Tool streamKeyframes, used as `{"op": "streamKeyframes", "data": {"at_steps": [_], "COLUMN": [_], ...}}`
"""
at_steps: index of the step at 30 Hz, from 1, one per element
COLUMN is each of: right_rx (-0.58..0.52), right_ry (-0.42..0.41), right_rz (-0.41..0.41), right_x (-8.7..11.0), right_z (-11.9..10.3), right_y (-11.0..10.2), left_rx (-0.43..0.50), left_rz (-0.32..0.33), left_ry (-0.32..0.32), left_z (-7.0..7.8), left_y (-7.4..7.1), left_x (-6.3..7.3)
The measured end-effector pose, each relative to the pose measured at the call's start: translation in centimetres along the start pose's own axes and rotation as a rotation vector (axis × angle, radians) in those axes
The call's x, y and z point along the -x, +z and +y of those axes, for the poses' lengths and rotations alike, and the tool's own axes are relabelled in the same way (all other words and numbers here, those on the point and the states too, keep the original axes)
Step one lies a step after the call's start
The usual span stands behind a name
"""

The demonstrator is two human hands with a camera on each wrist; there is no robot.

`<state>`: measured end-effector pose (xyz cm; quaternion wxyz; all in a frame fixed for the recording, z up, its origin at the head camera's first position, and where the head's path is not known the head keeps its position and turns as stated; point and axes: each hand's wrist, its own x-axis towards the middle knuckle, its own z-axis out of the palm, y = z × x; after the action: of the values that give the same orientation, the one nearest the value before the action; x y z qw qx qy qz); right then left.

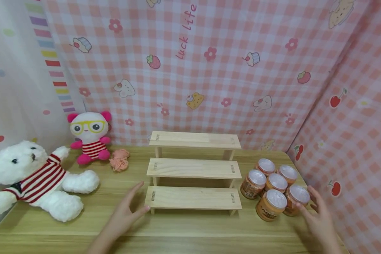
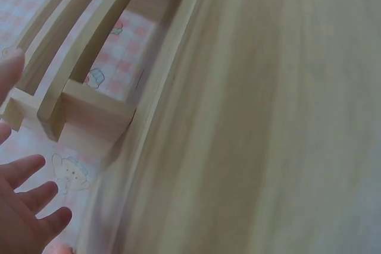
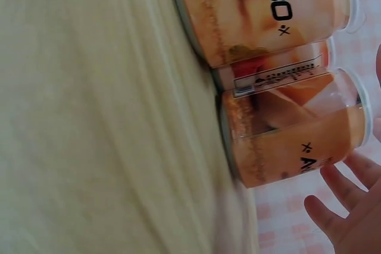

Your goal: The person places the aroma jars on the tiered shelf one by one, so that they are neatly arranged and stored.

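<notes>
Nearest you, your left hand (image 1: 122, 213) spreads beside the left end of the three-tier wooden stand (image 1: 193, 198), and your right hand (image 1: 320, 220), well apart from it, has thumb and fingers loosely straddling the front-right jar (image 1: 296, 201); whether either touches, you cannot tell. Six jars huddle on the desk (image 1: 177, 233) right of the stand, probably for that hand's easy reach. Your right wrist view shows bold label print (image 3: 278, 1), too small from your head, which alone shows the white bear (image 1: 47, 183).

Beside the left fingers (image 1: 134, 192), the stand (image 1: 193, 197) is smooth, matt wood; by the right fingers (image 1: 315, 195), the jars (image 1: 277, 182) look like glossy plastic. Beneath both, the wood-grained table (image 1: 190, 229) looks smooth and satiny.
</notes>
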<state>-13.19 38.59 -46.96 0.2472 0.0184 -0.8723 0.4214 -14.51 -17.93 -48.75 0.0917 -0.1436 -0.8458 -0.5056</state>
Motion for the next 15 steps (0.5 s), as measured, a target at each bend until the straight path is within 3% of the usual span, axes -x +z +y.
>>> {"op": "streamKeyframes", "data": {"at_steps": [4,11,15], "right_rx": [-0.011,-0.069,-0.090], "right_ry": [0.068,0.007,0.024], "right_rz": [-0.047,0.003,0.018], "right_x": [0.3,0.3,0.5], "right_z": [0.1,0.2,0.5], "right_y": [0.3,1.2,1.5], "left_rx": [0.046,0.103,0.121], "left_rz": [0.008,-0.003,0.004], "left_ry": [0.028,0.002,-0.011], "left_z": [-0.2,-0.8,-1.1], "left_y": [0.6,1.4,1.7], "left_x": [0.0,-0.2,-0.3]}}
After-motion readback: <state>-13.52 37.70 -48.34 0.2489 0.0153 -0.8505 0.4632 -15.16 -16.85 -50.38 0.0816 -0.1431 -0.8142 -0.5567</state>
